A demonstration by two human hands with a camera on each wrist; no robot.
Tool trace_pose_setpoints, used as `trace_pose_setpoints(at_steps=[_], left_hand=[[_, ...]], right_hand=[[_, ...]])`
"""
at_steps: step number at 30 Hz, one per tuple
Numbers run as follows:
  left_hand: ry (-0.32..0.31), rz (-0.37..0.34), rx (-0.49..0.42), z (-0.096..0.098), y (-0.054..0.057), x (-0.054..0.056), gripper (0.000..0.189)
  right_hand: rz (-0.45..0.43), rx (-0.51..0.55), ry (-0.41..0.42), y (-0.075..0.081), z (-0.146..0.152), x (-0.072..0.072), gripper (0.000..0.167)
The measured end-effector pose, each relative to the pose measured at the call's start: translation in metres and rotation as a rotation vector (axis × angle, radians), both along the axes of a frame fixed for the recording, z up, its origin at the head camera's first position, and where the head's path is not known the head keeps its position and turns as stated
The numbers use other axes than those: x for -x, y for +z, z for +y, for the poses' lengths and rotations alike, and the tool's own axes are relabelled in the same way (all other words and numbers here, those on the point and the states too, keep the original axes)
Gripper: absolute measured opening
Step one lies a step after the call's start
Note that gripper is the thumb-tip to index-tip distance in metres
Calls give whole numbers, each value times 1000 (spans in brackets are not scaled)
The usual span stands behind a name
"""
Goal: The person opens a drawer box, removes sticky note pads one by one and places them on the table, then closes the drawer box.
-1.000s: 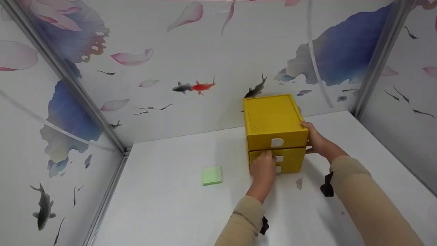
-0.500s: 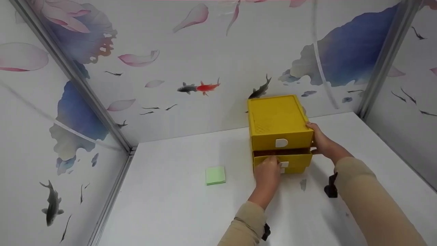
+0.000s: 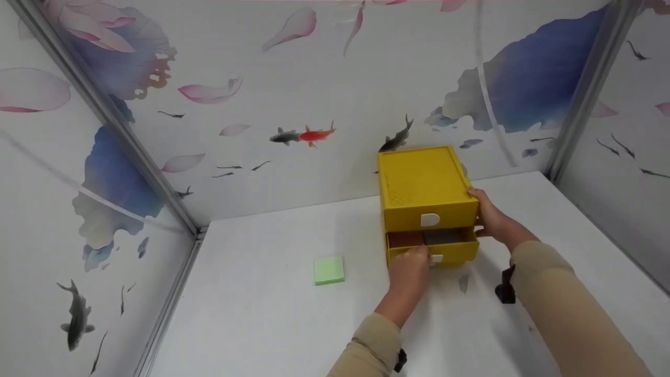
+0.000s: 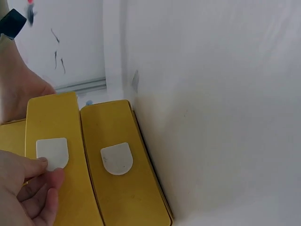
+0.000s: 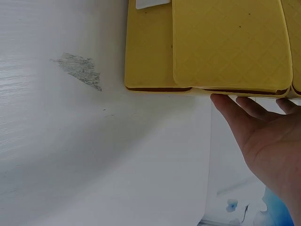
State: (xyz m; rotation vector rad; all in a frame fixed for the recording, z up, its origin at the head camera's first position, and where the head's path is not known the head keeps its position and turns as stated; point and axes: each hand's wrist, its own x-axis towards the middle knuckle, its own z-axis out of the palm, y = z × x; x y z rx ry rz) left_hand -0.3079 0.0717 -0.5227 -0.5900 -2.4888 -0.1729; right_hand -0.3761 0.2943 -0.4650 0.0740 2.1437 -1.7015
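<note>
A yellow drawer cabinet (image 3: 424, 175) stands against the back wall, its drawers fronted with white pull tabs. Its middle drawer (image 3: 466, 250) juts out, showing a brownish left part and a greyish right part inside. My left hand (image 3: 411, 272) is at the front of this drawer. In the left wrist view, thumb and fingers pinch its white tab (image 4: 57, 148). Just beside it, the bottom drawer (image 4: 110, 125) sits further back. My right hand (image 3: 494, 217) rests against the cabinet's right side, thumb by the top edge; its straightened fingers (image 5: 230, 110) press there in the right wrist view.
A pale green pad of sticky notes (image 3: 328, 269) lies on the white table (image 3: 251, 314), left of the cabinet. A grey scuff mark (image 3: 463, 284) is in front of it. Printed panels with fish and petals enclose the table at the back and sides.
My left hand has pulled the middle drawer out towards me from nearly closed, so its inside now shows. My right hand has kept its place on the cabinet's side.
</note>
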Motion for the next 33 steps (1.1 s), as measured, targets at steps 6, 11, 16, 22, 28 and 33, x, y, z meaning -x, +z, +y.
trace_pose_setpoints(at_steps=[6, 11, 16, 22, 28, 33], left_hand=[[-64, 236, 123, -6, -5, 1, 20], [-105, 196, 224, -8, -1, -2, 16], [-119, 160, 306, -11, 4, -7, 10], [-156, 244, 311, -14, 2, -11, 11], [-180, 204, 321, -16, 5, -15, 10], [-192, 142, 330, -18, 11, -23, 7]], right_hand=[[17, 30, 1, -2, -1, -1, 95], [20, 20, 0, -1, -1, -2, 96], [15, 7, 5, 0, -1, -2, 96], [7, 5, -1, -1, 0, -1, 97], [-1, 4, 4, -1, 0, 1, 98], [19, -11, 19, -3, 1, 1, 98]])
